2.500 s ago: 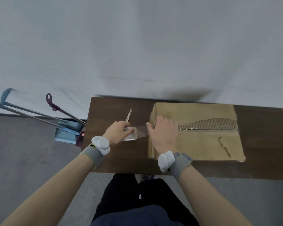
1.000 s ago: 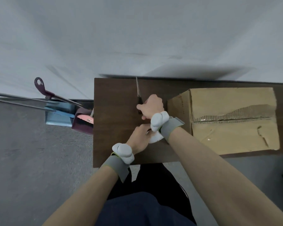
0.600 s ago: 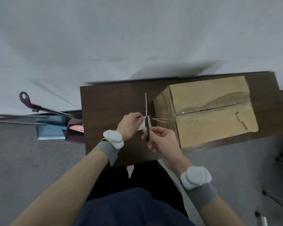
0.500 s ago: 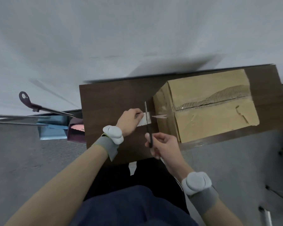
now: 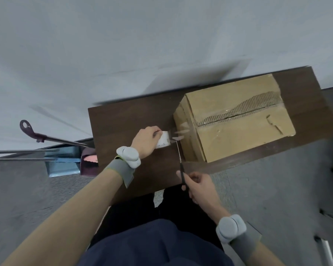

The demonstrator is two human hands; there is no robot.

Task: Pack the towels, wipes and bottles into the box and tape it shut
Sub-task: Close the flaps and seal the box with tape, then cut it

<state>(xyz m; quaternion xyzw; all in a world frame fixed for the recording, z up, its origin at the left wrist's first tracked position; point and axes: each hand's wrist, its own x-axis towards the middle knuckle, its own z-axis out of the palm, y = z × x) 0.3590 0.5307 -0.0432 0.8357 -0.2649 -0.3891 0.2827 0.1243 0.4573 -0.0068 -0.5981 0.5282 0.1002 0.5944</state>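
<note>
I'm looking down at a dark wood tabletop (image 5: 123,121) w/ the cardboard box (image 5: 236,116) sitting on its right half, flaps down and meeting along a ragged center seam; clear tape is glinting along that seam and over the box's left top edge. The left hand (image 5: 146,141) is curling around a roll of clear tape (image 5: 163,143), fingers wrapped over the top, holding it just left of the box's near-left face and resting low on the tabletop. A short strip of tape (image 5: 179,133) is stretching from the roll toward the box side; it's blurred, so I can't tell whether it's cut through or in one piece. The right hand (image 5: 199,187) is closing on the dark handles of the scissors (image 5: 181,164), hanging off the tabletop's near edge, w/ the thin blades pointing up and away toward the strip, tip approx. at the tape by the roll; blades are looking nearly together, though too thin to be sure. Both wrists are wearing grey bands w/ pale rounded pods. Left of the tabletop, on the grey carpet, a blue dustpan (image 5: 63,164) is sitting w/ long metal handles running off frame, next to a dark red item. Towels, wipes and bottles aren't visible to me w/ the box shut.
</note>
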